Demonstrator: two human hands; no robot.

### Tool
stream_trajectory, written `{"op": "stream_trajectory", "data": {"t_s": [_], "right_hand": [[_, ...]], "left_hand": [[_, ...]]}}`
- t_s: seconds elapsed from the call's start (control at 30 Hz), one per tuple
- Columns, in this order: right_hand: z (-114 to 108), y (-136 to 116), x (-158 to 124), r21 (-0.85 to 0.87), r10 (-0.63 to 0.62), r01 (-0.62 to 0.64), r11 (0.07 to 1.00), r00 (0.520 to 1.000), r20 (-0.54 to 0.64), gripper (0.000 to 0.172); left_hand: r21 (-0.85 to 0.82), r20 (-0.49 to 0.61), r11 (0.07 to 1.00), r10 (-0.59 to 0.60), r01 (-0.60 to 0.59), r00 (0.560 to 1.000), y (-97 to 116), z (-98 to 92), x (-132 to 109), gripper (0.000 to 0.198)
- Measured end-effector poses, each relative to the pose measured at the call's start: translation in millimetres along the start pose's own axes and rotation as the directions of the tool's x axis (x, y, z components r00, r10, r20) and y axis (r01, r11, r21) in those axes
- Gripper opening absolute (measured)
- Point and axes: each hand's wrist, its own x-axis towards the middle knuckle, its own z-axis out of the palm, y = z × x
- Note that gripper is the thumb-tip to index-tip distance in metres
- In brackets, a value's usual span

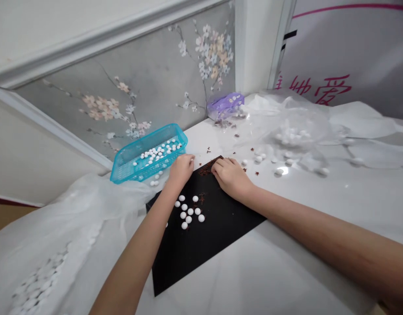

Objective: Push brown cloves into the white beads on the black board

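My left hand point(181, 169) rests at the far left edge of a black mat point(204, 245), fingers curled in, right beside a blue plastic basket point(123, 171) that holds several small white round pieces point(157, 153). My right hand point(231, 176) lies knuckles-up on the mat's far corner, fingers curled over a small heap of reddish-brown bits point(207, 168). What either hand holds is hidden. A cluster of several white pieces point(189, 212) lies on the mat between my forearms.
A clear plastic bag point(296, 127) with white pieces lies at the back right, and loose pieces are scattered near it. A purple basket point(225, 105) sits by the wall. Another plastic bag with white pieces point(40, 280) hangs at the lower left. The white table point(319, 201) meets a flowered wall.
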Motion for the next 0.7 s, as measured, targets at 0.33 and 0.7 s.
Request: {"op": "stream_trajectory", "data": {"t_s": [0.33, 0.7], "right_hand": [[-1, -3, -1, 0.169, 0.025, -0.012, 0.986, 0.997, -0.075, 0.016], [2, -10, -9, 0.442, -0.038, 0.107, 0.891, 0.986, -0.163, 0.028]], "left_hand": [[-0.1, -0.14, 0.995, -0.026, 0.012, 0.99, 24, -28.0, -67, 0.02], [-0.354, -0.15, 0.935, -0.08, 0.022, 0.985, 63, -27.5, -180, 0.009]]}}
